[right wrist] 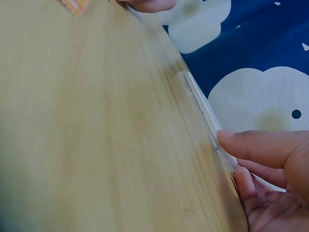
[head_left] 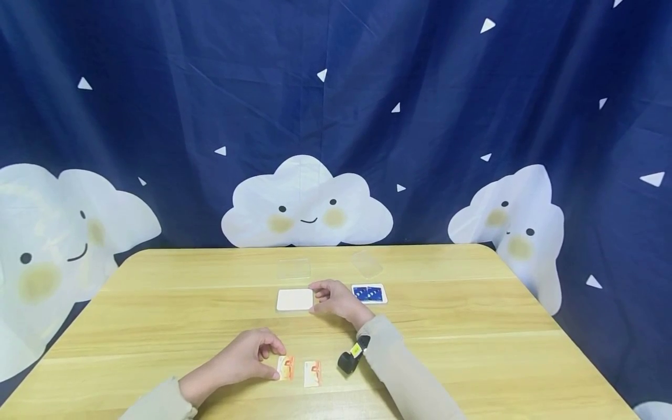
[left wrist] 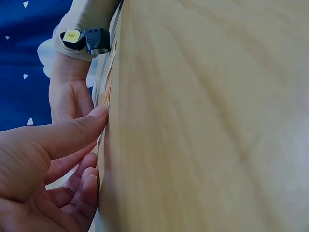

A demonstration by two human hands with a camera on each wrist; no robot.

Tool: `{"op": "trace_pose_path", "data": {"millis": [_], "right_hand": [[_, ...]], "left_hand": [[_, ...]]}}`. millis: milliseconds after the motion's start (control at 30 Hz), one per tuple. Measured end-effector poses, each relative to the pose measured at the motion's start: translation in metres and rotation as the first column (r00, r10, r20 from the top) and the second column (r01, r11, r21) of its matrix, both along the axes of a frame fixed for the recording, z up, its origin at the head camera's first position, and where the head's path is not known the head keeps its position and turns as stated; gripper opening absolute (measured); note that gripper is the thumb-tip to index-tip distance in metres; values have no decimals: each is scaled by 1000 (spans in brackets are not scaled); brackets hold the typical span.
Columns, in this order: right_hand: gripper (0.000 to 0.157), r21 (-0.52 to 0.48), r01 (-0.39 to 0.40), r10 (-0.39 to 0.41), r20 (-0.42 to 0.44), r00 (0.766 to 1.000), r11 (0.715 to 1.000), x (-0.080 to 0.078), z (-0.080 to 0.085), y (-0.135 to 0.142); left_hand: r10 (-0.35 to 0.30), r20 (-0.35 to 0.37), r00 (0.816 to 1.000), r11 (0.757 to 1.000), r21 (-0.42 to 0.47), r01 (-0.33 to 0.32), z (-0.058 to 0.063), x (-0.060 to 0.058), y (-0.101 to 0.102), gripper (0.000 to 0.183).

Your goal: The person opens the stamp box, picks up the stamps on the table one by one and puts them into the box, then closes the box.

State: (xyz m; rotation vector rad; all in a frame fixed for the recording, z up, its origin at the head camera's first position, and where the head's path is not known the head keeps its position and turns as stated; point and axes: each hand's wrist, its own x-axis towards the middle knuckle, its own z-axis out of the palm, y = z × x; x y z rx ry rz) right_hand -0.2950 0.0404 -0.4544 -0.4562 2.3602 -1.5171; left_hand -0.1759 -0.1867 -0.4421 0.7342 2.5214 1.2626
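In the head view my left hand (head_left: 247, 357) is at the left side of a small orange and cream picture card (head_left: 286, 368). Its thumb and forefinger hold the near and far corners. A second picture card (head_left: 312, 373) lies flat just to the right of it. Farther out, my right hand (head_left: 334, 300) grips the right edge of a flat white rectangular case (head_left: 294, 300), thumb at the near corner and fingers at the far one. Seen edge-on in the right wrist view, the case (right wrist: 200, 106) lies on the table under the thumb (right wrist: 260, 147).
Right of my right hand lies another white case with blue patterned cards (head_left: 368, 293). Two clear plastic lids (head_left: 294, 268) lie behind the cases. A wrist camera (head_left: 350, 357) hangs from my right sleeve. A dark blue cloud curtain (head_left: 336, 116) backs the wooden table (head_left: 446, 361).
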Motion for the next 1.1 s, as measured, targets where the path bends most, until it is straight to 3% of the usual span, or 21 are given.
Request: {"op": "trace_pose_path", "data": {"millis": [467,1100], "right_hand": [[53,17,17,-17,-5,1000,1000,0,0,-1],[54,19,8,-8,2,1000,1000,0,1,-1]], "left_hand": [[8,39,999,1000,-2,-8,2,-1,3,31],[-1,112,994,996,86,-9,-1,-6,4,37]]}}
